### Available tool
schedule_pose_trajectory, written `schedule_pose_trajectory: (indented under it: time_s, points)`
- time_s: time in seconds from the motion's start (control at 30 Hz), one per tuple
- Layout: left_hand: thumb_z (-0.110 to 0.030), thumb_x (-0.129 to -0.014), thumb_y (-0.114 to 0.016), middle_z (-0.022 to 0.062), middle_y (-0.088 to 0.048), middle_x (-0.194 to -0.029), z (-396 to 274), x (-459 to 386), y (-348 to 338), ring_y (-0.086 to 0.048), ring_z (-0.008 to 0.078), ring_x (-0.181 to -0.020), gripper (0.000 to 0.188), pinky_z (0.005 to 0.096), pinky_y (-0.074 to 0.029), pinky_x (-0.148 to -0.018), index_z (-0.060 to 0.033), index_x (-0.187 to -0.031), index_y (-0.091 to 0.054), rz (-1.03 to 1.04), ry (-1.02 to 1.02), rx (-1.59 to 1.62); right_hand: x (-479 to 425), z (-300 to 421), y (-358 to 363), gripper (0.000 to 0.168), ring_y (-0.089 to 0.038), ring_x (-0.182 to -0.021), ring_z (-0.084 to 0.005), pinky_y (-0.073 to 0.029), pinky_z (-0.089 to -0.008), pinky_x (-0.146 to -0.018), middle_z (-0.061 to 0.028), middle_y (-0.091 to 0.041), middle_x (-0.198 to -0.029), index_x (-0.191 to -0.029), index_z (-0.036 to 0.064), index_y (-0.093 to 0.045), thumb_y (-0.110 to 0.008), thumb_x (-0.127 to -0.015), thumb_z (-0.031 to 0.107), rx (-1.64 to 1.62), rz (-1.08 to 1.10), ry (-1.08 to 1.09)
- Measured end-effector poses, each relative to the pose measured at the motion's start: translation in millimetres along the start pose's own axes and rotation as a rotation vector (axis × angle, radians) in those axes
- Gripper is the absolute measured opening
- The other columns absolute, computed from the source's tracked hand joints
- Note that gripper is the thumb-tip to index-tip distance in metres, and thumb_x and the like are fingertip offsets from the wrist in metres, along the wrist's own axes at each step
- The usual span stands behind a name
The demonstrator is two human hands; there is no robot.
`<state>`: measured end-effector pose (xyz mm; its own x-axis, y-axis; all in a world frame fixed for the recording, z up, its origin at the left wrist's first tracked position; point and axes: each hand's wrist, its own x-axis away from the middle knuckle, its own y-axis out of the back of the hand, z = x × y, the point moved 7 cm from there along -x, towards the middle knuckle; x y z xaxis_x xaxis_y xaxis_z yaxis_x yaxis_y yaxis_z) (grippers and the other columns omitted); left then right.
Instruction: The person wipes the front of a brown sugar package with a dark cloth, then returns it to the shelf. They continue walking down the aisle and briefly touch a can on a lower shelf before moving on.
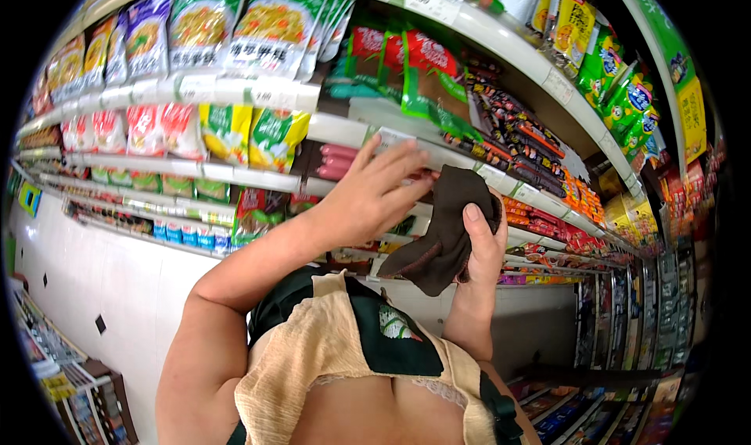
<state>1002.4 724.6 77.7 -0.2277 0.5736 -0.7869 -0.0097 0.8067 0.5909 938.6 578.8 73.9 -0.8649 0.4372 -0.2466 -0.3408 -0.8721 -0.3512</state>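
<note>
A dark brown cloth (443,228) hangs folded in my right hand (486,239), with the thumb pressed on its front. My left hand (384,189) is just left of the cloth, in front of a white shelf edge (340,129) with price labels. Its fingers are apart and slightly blurred, and I see nothing held in them. Pink wrapped sausages (335,162) lie behind the left wrist. Above both hands, red and green bags (434,81) lean on the shelf beside dark-wrapped sticks (519,131).
Noodle pouches (273,28) stand on the upper left shelf, with yellow and green bags (280,140) below. Green snack bags (631,107) hang at the right. White tiled floor (129,286) shows at the left, and another shelf unit (88,398) stands at the lower left.
</note>
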Motion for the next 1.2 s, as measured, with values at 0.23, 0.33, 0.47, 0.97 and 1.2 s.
schedule_pose_trajectory:
  time_s: [0.23,0.33,0.47,0.97,1.2]
  points:
    - [-0.005,-0.076,-0.061,0.0151,-0.058,-0.112,-15,138,-34,-0.053,0.0340,-0.105,0.031,0.0405,-0.042,-0.091,-0.0053,-0.107,-0.059,0.178,0.426,0.298,53,-33,-14,0.037,-0.058,-0.084,-0.0128,-0.049,-0.0262,-0.075,-0.0072,-0.059,-0.099,-0.110,-0.001,-0.050,-0.067,-0.080,0.011,-0.021,0.136,-0.190]
    - [-0.003,-0.077,-0.060,0.0163,-0.061,-0.102,4,193,-33,-0.057,0.0350,-0.096,0.028,0.0372,-0.046,-0.083,-0.0031,-0.105,-0.060,0.175,0.614,0.318,73,-49,-26,0.035,-0.058,-0.084,-0.0126,-0.049,-0.0260,-0.074,-0.0070,-0.059,-0.098,-0.110,-0.001,-0.050,-0.066,-0.081,0.010,-0.045,0.180,-0.269]
    - [-0.004,-0.083,-0.055,0.0128,-0.065,-0.094,91,322,-30,-0.062,0.0170,-0.083,0.027,0.0282,-0.049,-0.073,0.0010,-0.108,-0.059,-0.217,1.105,0.480,94,-60,-58,0.034,-0.058,-0.084,-0.0123,-0.050,-0.0259,-0.074,-0.0067,-0.059,-0.098,-0.110,0.000,-0.050,-0.066,-0.081,0.010,-0.051,0.260,-0.337]
    - [-0.021,-0.080,-0.067,0.0161,-0.063,-0.097,240,465,-54,-0.061,0.0221,-0.080,0.042,0.0333,-0.049,-0.069,0.0089,-0.108,-0.056,-0.203,1.808,0.815,79,-131,-138,0.035,-0.055,-0.087,-0.0104,-0.047,-0.0248,-0.076,-0.0047,-0.058,-0.098,-0.110,0.000,-0.049,-0.067,-0.082,0.011,0.032,0.215,-0.433]
    - [-0.017,-0.079,-0.070,0.0146,-0.065,-0.092,252,456,-78,-0.063,0.0229,-0.076,0.032,0.0364,-0.053,-0.066,0.0051,-0.099,-0.060,-0.230,1.918,1.186,84,-153,-148,0.033,-0.055,-0.089,-0.0104,-0.047,-0.0250,-0.079,-0.0050,-0.058,-0.100,-0.111,0.000,-0.049,-0.066,-0.083,0.007,0.033,0.182,-0.478]
